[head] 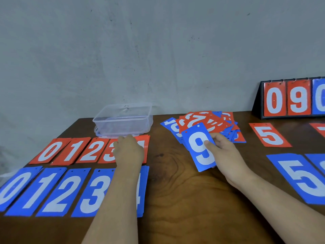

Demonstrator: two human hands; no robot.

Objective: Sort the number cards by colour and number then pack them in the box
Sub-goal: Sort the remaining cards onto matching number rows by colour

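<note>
The left hand [129,150] and right hand [226,154] are bare, as are both forearms [119,199]

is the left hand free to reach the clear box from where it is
Probably yes. The left hand sits over the red cards just in front of the clear box, with nothing between them.

Plain room: wooden table [175,199], bare wall [158,50]

Left grip [128,151] lies palm-down; right grip [223,152] pinches, thumb uppermost.
</note>
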